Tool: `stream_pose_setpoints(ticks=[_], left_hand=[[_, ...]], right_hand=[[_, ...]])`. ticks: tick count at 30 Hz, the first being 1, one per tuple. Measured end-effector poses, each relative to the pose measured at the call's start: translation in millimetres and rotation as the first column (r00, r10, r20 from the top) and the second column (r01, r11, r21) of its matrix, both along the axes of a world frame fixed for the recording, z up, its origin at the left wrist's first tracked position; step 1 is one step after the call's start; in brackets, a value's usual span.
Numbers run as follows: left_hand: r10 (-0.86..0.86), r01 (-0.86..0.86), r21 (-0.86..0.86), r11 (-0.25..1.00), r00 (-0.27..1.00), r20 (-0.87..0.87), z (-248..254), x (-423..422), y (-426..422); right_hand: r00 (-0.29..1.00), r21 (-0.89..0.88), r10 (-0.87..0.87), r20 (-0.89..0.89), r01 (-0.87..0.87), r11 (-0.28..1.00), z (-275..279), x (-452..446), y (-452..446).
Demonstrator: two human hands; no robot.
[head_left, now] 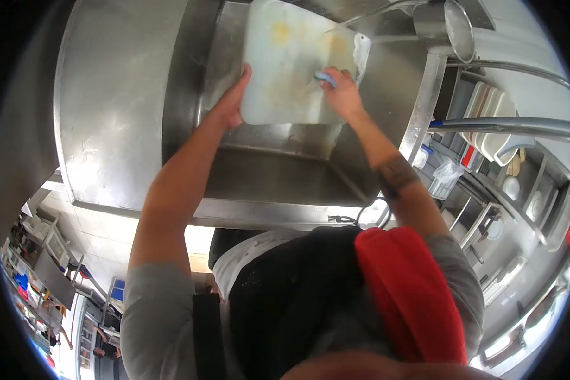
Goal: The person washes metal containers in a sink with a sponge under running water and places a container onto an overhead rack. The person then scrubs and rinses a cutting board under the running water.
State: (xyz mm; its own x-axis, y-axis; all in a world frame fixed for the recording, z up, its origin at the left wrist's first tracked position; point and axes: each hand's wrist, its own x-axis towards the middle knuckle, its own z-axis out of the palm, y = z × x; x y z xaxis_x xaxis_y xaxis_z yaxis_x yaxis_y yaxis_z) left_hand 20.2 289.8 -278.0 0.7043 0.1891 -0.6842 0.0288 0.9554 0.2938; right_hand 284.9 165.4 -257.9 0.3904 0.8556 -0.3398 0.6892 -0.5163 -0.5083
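Observation:
A large white cutting board (278,69) with yellowish-brown stains is propped inside a deep stainless steel sink (266,180). My left hand (234,100) grips the board's left edge near its lower corner, thumb on the face and fingers behind. Against the lower right of the board's face, my right hand (344,95) is closed around a small light-blue thing (325,78) with a dark edge; its exact kind is unclear. White foam (361,54) shows along the board's right edge.
A steel worktop (117,95) adjoins the sink on the left. At the upper right is a round metal vessel (459,31). Farther right, a rack holds several upright boards (491,120). A red cloth (411,285) hangs over my shoulder. Other people are partly visible at lower left.

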Motion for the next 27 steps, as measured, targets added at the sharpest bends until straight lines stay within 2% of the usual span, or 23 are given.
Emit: stream_pose_setpoints(ticks=[1, 2, 3, 4, 5, 7, 8, 10, 11, 12, 14, 15, 17, 18, 20, 22, 23, 24, 25, 26, 27], left_hand=[[-0.012, 0.012, -0.004, 1.000, 1.000, -0.005, -4.2, 0.8, -1.9], [0.008, -0.006, 0.029, 1.000, 0.996, -0.090, -8.1, 3.7, -2.9], [0.029, -0.019, 0.062, 0.998, 0.985, -0.169, -11.4, 7.8, -5.2], [0.016, -0.007, 0.055, 0.998, 0.986, -0.165, -6.7, 11.5, -5.0], [0.035, -0.024, 0.065, 0.998, 0.985, -0.170, 5.5, 13.4, -3.3], [0.038, -0.028, 0.058, 0.998, 0.984, -0.177, 7.7, 16.0, -8.9], [0.025, -0.020, 0.025, 0.999, 0.978, -0.207, 3.2, 15.4, -7.1], [0.016, -0.016, -0.001, 1.000, 0.972, -0.236, -5.6, 16.6, -4.9], [0.028, -0.013, 0.063, 0.998, 0.968, -0.251, -10.5, 17.0, -5.5], [0.046, -0.012, 0.127, 0.992, 0.964, -0.263, -14.0, 18.4, -4.0], [0.044, -0.010, 0.120, 0.993, 0.957, -0.285, -21.2, 17.3, -2.7], [0.045, -0.010, 0.116, 0.993, 0.952, -0.304, -23.5, 15.9, -4.3], [0.049, -0.021, 0.107, 0.994, 0.963, -0.266, -28.5, 16.0, -2.8], [0.047, -0.025, 0.096, 0.995, 0.969, -0.242, -28.0, 14.3, -4.3], [0.037, -0.011, 0.102, 0.995, 0.967, -0.253, -16.5, 16.3, -5.4], [0.038, -0.002, 0.132, 0.991, 0.962, -0.269, -0.9, 20.9, 1.6], [0.094, -0.079, 0.080, 0.994, 0.976, -0.197, 7.9, 23.5, 2.9], [0.150, -0.149, 0.019, 0.989, 0.980, -0.130, 11.4, 23.9, 2.8], [0.146, -0.143, 0.027, 0.989, 0.979, -0.139, 6.5, 23.3, 1.9], [0.109, -0.103, 0.042, 0.994, 0.977, -0.183, -1.5, 23.7, 1.7], [0.076, -0.065, 0.056, 0.996, 0.972, -0.223, -7.1, 25.2, 3.9]], right_hand=[[0.991, 0.065, -0.110, 0.072, 0.106, 0.992, -40.6, -5.6, -3.0], [0.990, 0.062, -0.126, 0.071, 0.122, 0.991, -57.2, -22.8, 0.4], [0.958, 0.171, -0.189, 0.217, 0.154, 0.973, -72.0, -42.5, 5.3], [0.899, 0.279, -0.255, 0.355, 0.159, 0.947, -82.0, -56.6, 10.1], [0.897, 0.269, -0.256, 0.360, 0.163, 0.949, -76.6, -73.2, 7.3], [0.965, 0.320, 0.150, 0.213, -0.214, 0.923, -43.0, -105.8, -10.9], [0.966, 0.316, 0.141, 0.218, -0.206, 0.926, -55.6, -91.8, -21.0], [0.890, 0.262, 0.279, 0.362, -0.384, 0.885, -86.7, -37.5, -39.5], [0.927, 0.344, 0.049, 0.371, -0.186, 0.920, -100.3, -16.3, -37.5], [0.927, 0.346, 0.044, 0.373, -0.183, 0.920, -106.6, -11.6, -25.0], [0.909, 0.327, -0.325, 0.259, 0.234, 0.916, -108.2, -20.3, -5.0], [0.954, 0.203, -0.267, 0.136, 0.237, 0.950, -97.5, -47.1, -4.5], [0.965, 0.371, 0.037, 0.259, -0.135, 0.919, -51.8, -97.9, -5.1], [0.965, 0.371, 0.037, 0.261, -0.135, 0.919, -59.9, -90.7, -15.6], [0.902, 0.230, 0.301, 0.309, -0.379, 0.897, -95.4, -58.0, -53.4], [0.847, -0.189, 0.309, 0.433, -0.250, 0.950, -126.3, 6.2, -47.8], [0.908, -0.029, -0.044, 0.418, 0.061, 0.998, -125.1, 18.8, -19.8], [0.855, 0.107, -0.390, 0.342, 0.377, 0.920, -115.2, 29.2, 12.6], [0.801, 0.369, -0.417, 0.429, 0.266, 0.891, -113.1, 30.8, 49.2], [0.729, 0.593, -0.470, 0.498, 0.109, 0.798, -117.9, 29.1, 89.6], [0.848, 0.398, -0.356, 0.394, 0.191, 0.897, -130.2, 32.5, 125.3]])
